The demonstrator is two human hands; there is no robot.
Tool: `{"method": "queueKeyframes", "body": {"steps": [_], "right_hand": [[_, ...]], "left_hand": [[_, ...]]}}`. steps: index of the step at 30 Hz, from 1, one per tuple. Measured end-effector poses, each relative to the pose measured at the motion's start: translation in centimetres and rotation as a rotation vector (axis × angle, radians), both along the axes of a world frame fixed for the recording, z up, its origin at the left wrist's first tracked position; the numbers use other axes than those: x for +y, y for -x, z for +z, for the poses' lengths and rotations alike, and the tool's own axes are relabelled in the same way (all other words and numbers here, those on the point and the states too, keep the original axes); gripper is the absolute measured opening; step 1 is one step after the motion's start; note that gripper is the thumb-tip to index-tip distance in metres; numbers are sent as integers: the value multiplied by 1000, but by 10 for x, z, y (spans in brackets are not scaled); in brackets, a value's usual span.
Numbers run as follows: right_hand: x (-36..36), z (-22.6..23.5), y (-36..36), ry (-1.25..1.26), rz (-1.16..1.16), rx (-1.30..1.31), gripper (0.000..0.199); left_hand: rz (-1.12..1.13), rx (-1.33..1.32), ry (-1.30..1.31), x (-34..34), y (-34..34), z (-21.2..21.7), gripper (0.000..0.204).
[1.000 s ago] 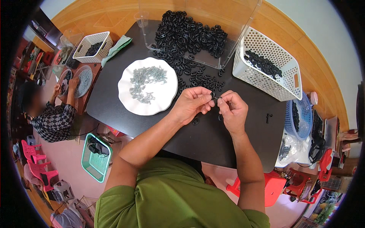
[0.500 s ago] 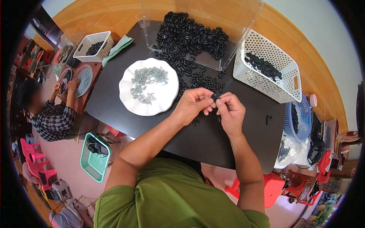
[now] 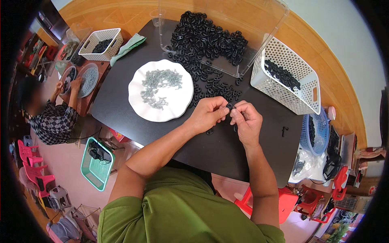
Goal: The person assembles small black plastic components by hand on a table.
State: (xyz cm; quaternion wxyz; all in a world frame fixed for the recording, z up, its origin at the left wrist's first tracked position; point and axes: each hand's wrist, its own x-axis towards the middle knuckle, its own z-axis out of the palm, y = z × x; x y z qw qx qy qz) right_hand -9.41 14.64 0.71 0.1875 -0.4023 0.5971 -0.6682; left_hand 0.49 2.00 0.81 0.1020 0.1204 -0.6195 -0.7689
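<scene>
1. Head view, middle of the frame: the left hand [image 3: 208, 115] and the right hand [image 3: 246, 121] meet over the black counter [image 3: 121, 109], fingertips almost touching.
2. Both sets of fingers are pinched narrow around one small black plastic piece [image 3: 229, 106], held between the two hands just above the counter; the left thumb and forefinger close on it from the left, the right ones from the right.
3. Two more loose black pieces lie on the counter right under the hands, partly hidden.
4. Just to the upper left of the hands sits a white scalloped plate [image 3: 137, 103] carrying a scatter of small grey screws [image 3: 159, 87].
5. Above the hands, at the top centre, a clear plastic bin [image 3: 259, 24] lies tipped, a heap of black pieces [image 3: 208, 38] spilling from it toward the hands.
6. In the upper right a white slotted basket [image 3: 302, 95] holds more black pieces.
7. A single small black part [image 3: 285, 130] lies alone to the right of the hands.
8. At the far left another person [image 3: 54, 117] in a checked shirt works at a separate table.
</scene>
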Motion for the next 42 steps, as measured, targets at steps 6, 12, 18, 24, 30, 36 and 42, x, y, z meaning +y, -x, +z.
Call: {"method": "queueKeyframes", "body": {"steps": [6,12,18,24,30,36,42], "right_hand": [[-2,2,-3,-10,37,-85,10],[-3,2,0,-27,75,-110,9],[4,4,17,-8,354,-305,25],[3,2,19,3,382,-193,23],[1,-2,15,26,363,-212,17],[3,3,15,-6,333,-187,18],[26,40,33,8,38,-47,23]], "left_hand": [[20,43,182,-3,1,-5,18],[12,79,300,-6,1,-3,19],[-238,129,-61,-12,1,-1,17],[-297,62,-241,-13,-1,-2,17],[-325,82,-285,-14,-1,-13,14],[-296,63,-327,-9,0,-8,18],[-225,114,-149,-2,6,2,16]]}}
